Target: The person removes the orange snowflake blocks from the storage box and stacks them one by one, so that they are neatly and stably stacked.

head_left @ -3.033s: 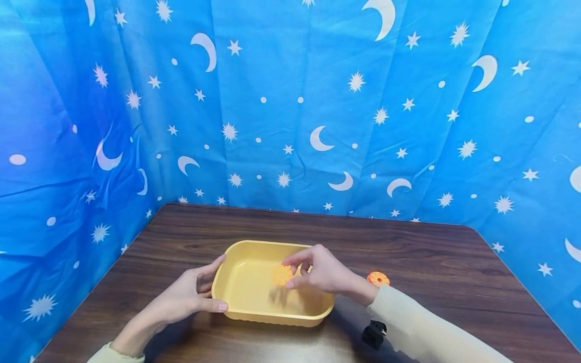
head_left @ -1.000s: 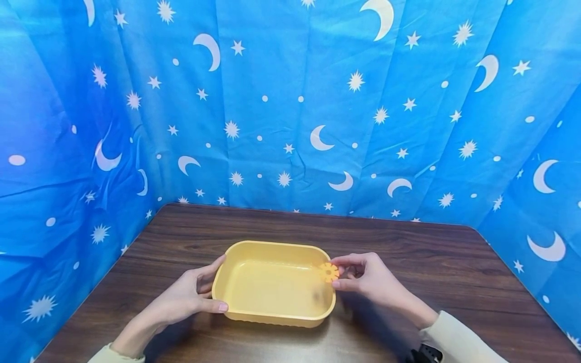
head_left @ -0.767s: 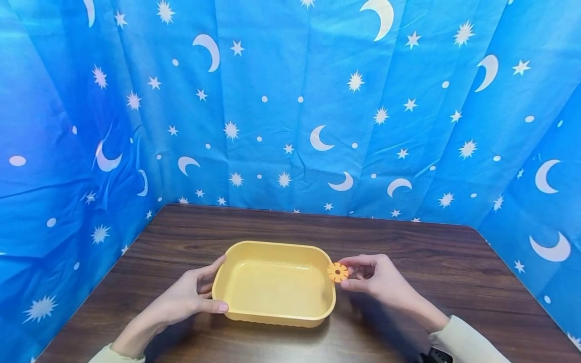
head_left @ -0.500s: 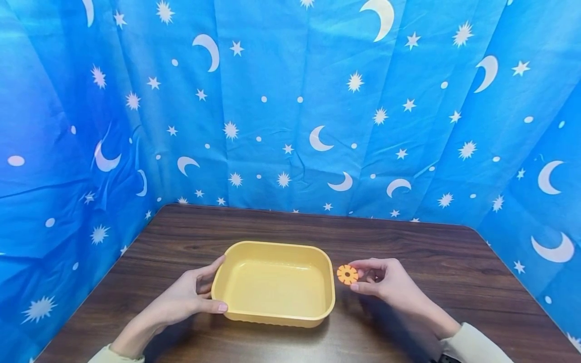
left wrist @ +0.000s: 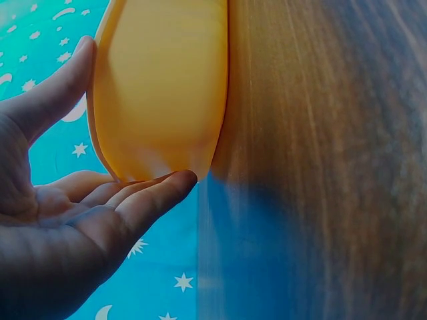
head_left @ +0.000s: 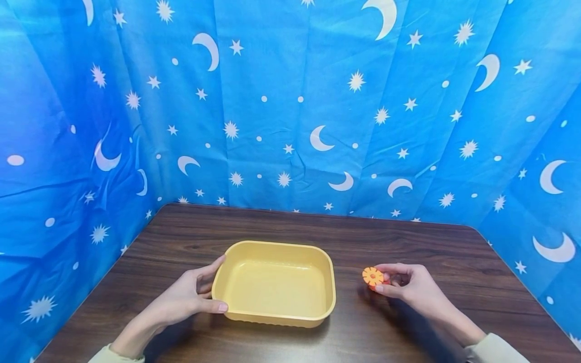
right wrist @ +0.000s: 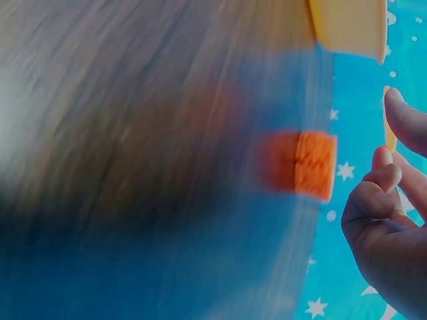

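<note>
A yellow plastic tub (head_left: 281, 318) sits on the table, its inside bare. My left hand (head_left: 179, 298) holds its left end, thumb at the near corner and fingers along the far side. Right of the tub, my right hand (head_left: 422, 290) pinches a thin orange notched disc (head_left: 373, 276) between thumb and fingers. In the right wrist view the disc (right wrist: 389, 120) appears edge-on, apart from a short orange stack (right wrist: 313, 165) of similar-looking discs standing on the table. From the head view, the held disc and fingers cover most of that stack.
The dark wood-grain table (head_left: 254, 224) has rounded far corners. Blue cloth (head_left: 272, 126) printed with white moons and stars hangs behind it and at both sides.
My right hand has carried the orange disc from over the tub, past its right rim, to above the stack on the right. The left hand and tub stay in place.
</note>
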Demonstrator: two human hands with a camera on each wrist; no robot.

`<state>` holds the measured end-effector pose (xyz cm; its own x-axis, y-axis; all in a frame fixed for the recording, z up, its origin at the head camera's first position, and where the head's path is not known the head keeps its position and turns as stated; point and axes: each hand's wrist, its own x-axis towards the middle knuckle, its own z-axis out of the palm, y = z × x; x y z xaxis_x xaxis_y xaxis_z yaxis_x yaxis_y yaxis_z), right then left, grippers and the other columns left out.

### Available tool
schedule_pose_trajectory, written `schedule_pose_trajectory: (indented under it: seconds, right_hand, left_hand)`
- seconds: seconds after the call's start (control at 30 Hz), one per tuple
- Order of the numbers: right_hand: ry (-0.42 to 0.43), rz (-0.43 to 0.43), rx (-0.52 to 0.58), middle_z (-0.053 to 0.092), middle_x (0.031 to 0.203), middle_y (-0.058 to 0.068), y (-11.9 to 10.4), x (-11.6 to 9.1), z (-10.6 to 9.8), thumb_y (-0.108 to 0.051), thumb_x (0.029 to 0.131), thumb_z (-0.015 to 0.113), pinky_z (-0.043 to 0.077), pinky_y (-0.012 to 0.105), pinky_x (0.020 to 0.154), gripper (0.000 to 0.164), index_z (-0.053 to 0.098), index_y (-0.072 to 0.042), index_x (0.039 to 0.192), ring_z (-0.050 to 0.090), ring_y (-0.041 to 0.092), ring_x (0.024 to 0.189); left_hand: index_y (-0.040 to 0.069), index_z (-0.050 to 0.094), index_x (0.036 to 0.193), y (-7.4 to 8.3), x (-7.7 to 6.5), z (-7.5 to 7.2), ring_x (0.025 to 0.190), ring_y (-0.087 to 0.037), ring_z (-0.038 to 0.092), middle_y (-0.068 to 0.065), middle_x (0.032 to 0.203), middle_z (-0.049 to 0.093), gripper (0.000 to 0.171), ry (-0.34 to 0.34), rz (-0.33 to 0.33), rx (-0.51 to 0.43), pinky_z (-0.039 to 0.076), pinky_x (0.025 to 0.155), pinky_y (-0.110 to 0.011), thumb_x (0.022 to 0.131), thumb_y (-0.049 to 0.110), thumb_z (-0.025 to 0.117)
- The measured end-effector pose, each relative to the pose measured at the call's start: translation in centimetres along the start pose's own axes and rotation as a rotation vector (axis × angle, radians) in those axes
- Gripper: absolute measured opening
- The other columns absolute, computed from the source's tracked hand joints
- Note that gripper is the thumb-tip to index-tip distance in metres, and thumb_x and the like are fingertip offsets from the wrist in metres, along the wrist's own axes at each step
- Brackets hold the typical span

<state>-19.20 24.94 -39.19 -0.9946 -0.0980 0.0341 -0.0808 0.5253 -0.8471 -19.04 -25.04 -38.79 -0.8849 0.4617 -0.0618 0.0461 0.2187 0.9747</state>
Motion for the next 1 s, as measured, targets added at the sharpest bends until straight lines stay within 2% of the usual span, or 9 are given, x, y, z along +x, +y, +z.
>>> schedule_pose_trajectory:
  seconds: [0.23,0.4,0.73,1.0]
  right_hand:
    - [0.017,-0.024,-0.019,0.067,0.089,0.007,1.6,-0.2,-1.2,-0.007,0.084,0.088,0.046,0.024,0.051,0.048,0.071,0.009,0.126,0.054,0.013,0.066]
    - [0.004,-0.006,-0.029,0.064,0.088,0.007,2.1,-0.1,-1.7,-0.007,0.086,0.087,0.048,0.025,0.050,0.049,0.069,0.010,0.127,0.053,0.013,0.063]
    - [-0.002,0.024,-0.046,0.062,0.088,0.008,2.7,0.1,-1.7,-0.010,0.086,0.088,0.047,0.026,0.049,0.048,0.070,0.009,0.127,0.051,0.015,0.063]
    - [-0.007,0.023,-0.061,0.060,0.088,0.007,2.6,0.2,-1.4,-0.011,0.085,0.089,0.043,0.025,0.049,0.047,0.072,0.007,0.125,0.050,0.017,0.064]
  left_hand:
    - [0.002,0.021,0.167,0.1,0.0,0.0,0.142,-0.048,0.045,-0.031,0.168,0.023,0.107,0.003,0.002,0.019,0.053,0.105,-0.040,0.085,0.013,0.089]
    - [0.003,0.023,0.167,0.3,0.0,0.0,0.142,-0.049,0.044,-0.030,0.168,0.024,0.107,0.017,-0.010,0.055,0.052,0.106,-0.043,0.084,0.015,0.090]
    - [0.003,0.022,0.167,0.2,-0.1,-0.1,0.142,-0.049,0.044,-0.030,0.168,0.023,0.107,0.009,-0.008,0.037,0.052,0.105,-0.041,0.085,0.013,0.090]
    - [0.004,0.023,0.167,0.0,0.1,0.0,0.141,-0.050,0.045,-0.031,0.167,0.026,0.108,0.026,-0.020,0.067,0.052,0.106,-0.046,0.084,0.016,0.091]
